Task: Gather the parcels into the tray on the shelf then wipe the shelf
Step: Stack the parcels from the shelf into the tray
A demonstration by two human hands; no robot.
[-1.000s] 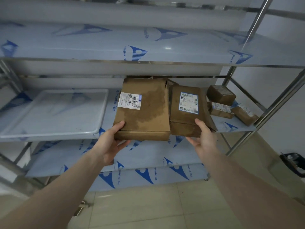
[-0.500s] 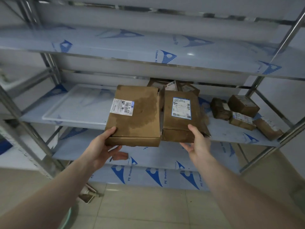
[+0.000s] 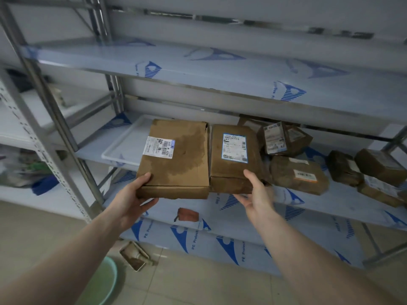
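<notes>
Over the middle shelf (image 3: 330, 201), you've carried both parcels leftward, so they now hang at the white tray (image 3: 123, 148). Left hand (image 3: 132, 199) grips the stained cardboard box (image 3: 176, 159), right hand (image 3: 255, 194) the labelled brown parcel (image 3: 233, 159); just set them in.

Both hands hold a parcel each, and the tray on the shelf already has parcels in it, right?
Not quite. The head view shows the left hand and right hand each holding a parcel, but the tray has none showing in it.
</notes>
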